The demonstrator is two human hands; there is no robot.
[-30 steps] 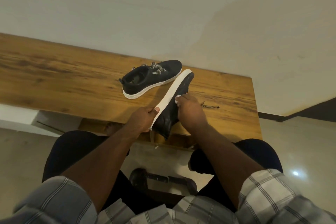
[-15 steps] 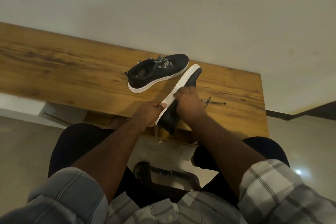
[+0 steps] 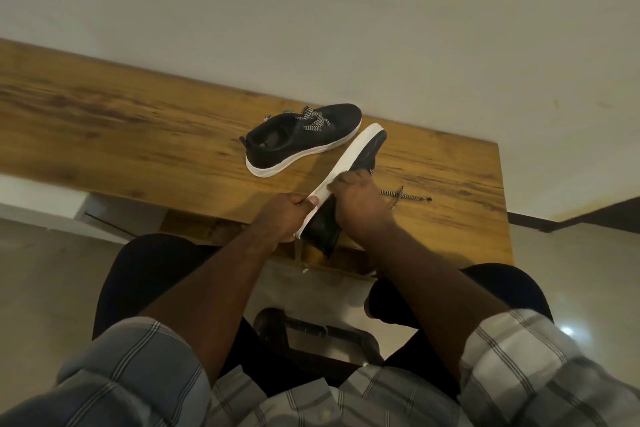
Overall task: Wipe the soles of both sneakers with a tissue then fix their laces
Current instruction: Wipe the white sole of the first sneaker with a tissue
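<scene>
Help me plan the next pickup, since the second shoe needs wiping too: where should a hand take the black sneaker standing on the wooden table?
Probably grip the black white-soled sneaker at its heel collar, coming from above on the near-left. It stands upright with the opening facing up and the heel pointing that way, so fingers can hook inside the rim, clear of the loose laces.

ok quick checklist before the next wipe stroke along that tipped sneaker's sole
1. Held sneaker on its side, white sole facing left: ok.
2. Left hand grips the heel end, thumb on the sole: ok.
3. Right hand sits on the sole edge mid-shoe; tissue under it: cannot tell, only a small white bit shows at the fingertips.
4. Toe end supported on the wooden table: ok.
5. Second sneaker upright and just clear of the stroke path: ok.
6. Loose lace trailing on the table right of the hand, not tidied: not ok.
</scene>
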